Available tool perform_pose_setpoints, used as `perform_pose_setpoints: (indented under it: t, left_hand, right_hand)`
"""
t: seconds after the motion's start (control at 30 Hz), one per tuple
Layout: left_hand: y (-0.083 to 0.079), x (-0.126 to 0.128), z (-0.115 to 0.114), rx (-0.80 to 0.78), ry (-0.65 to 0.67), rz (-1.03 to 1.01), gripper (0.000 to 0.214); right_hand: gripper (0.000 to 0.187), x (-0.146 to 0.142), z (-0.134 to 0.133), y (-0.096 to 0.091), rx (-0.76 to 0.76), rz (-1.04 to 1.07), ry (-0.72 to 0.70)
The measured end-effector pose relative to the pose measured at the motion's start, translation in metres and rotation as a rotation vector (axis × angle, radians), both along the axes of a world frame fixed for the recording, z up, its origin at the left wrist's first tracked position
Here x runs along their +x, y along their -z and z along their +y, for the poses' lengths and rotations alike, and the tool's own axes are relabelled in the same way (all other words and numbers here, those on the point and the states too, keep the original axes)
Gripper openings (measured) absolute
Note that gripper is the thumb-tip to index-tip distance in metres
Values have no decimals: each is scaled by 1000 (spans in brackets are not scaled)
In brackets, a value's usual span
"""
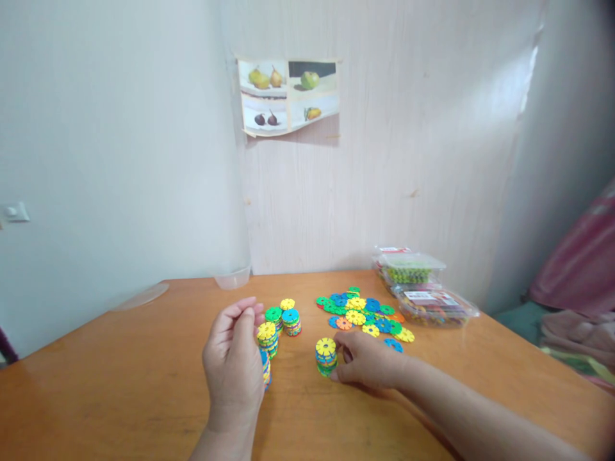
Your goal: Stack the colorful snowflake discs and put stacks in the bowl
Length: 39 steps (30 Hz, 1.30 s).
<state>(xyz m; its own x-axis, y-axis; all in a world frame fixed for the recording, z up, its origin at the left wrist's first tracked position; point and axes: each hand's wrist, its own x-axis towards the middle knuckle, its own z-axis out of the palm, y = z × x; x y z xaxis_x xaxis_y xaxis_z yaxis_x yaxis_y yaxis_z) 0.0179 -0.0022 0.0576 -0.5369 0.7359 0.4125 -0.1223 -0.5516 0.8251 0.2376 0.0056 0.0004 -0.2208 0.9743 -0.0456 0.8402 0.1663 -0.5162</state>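
Note:
A short stack of notched plastic discs (pixel 326 356), with a yellow one on top, stands on the table. My right hand (pixel 368 360) grips it from the right, thumb low at the front and fingers at the far side. My left hand (pixel 236 352) is raised to the left, fingers curled and thumb pressed against them; whatever lies between them is hidden. Just beyond it are more stacks: a yellow-topped stack (pixel 268 339), a green-topped stack (pixel 273 316), a blue-topped stack (pixel 291 321) and a partly covered stack (pixel 266 369). A yellow disc (pixel 287 304) shows behind them.
Loose coloured discs (pixel 355 316) lie in a spread pile at the back right. Beside them sit clear plastic boxes (pixel 435 306) with small colourful contents. A clear tub (pixel 233 278) and a translucent lid (pixel 142 297) rest near the wall edge of the wooden table (pixel 120 384).

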Motion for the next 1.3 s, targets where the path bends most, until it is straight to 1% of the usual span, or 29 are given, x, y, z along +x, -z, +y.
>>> perform_pose_setpoints:
  t: [0.17, 0.4, 0.53, 1.03, 1.13, 1.2, 1.27, 1.3]
  left_hand:
    - [0, 0, 0, -1, -7, -2, 16]
    - [1, -1, 0, -16, -5, -12, 15]
    - [0, -1, -1, -18, 1, -16, 14]
    - [4, -1, 2, -62, 33, 8, 18]
    - [6, 1, 2, -80, 65, 26, 20]
    - [8, 2, 4, -75, 117, 23, 24]
    - [10, 3, 5, -66, 219, -17, 29]
    - [11, 3, 6, -67, 294, -54, 32]
  right_hand:
    - [39, -12, 13, 6, 49, -13, 54]
    - [42, -32, 26, -2, 69, -56, 102]
    - [44, -41, 34, -2, 81, -74, 124]
    - [49, -50, 43, -3, 75, -40, 149]
    - [54, -50, 41, -3, 65, -34, 179]
    - [57, -50, 38, -3, 77, -26, 189]
    - [57, -48, 34, -1, 96, 6, 184]
    - [55, -46, 32, 0, 102, 32, 177]
